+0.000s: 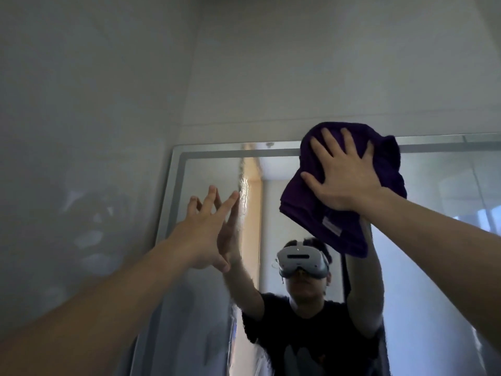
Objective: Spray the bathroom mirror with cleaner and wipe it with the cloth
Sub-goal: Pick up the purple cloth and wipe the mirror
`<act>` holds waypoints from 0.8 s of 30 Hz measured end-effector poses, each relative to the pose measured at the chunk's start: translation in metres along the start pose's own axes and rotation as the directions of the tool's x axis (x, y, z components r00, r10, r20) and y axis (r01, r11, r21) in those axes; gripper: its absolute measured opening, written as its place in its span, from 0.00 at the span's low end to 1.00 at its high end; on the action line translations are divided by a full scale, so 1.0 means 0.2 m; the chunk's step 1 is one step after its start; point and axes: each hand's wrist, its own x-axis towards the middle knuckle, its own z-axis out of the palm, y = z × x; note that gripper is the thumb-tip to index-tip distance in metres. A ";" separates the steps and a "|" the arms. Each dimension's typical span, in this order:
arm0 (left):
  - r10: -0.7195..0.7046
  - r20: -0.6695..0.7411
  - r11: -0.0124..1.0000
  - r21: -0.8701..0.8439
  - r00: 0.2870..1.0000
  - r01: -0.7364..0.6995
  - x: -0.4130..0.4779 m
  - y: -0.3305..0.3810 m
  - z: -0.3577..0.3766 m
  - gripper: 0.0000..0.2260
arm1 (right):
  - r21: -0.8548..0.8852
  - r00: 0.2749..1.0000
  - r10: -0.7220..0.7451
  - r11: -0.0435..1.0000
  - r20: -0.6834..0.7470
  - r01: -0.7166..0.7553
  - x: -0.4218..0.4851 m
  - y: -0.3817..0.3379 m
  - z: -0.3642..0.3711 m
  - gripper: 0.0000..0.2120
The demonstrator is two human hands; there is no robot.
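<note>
My right hand [344, 175], fingers splayed flat, presses the soft, limp cloth [339, 229] against the mirror [433, 185] at one o'clock. I'd keep my palm on its middle. My left hand [208, 226], fingers wide, touches the glass at ten.

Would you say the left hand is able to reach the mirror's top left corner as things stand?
Probably yes: the left hand is open at the mirror just below that corner, nothing between; the cloth sits off right.
</note>
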 end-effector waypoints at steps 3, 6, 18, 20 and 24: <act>-0.017 -0.021 0.999 -0.045 1.000 0.016 0.00 0.01 0.01 0.72 | 0.021 0.999 -0.037 0.999 -0.005 0.037 0.07 -0.13 0.01 0.37; -0.021 -0.023 0.998 -0.064 1.000 0.020 -0.01 0.01 0.01 0.73 | 0.033 0.996 -0.086 0.996 -0.005 0.086 0.08 -0.31 0.03 0.37; -0.108 -0.016 0.871 0.481 0.994 0.102 -0.16 -0.34 0.01 0.69 | 0.134 0.908 -0.397 0.915 0.137 0.380 -0.33 -0.90 0.23 0.37; -0.079 -0.014 0.867 0.493 0.997 0.076 -0.17 -0.37 0.00 0.69 | 0.146 0.896 -0.419 0.905 0.147 0.400 -0.43 -0.92 0.26 0.37; -0.051 -0.018 0.854 0.518 0.999 0.053 -0.19 -0.39 -0.01 0.69 | 0.141 0.849 -0.496 0.868 0.185 0.476 -0.57 -0.86 0.28 0.36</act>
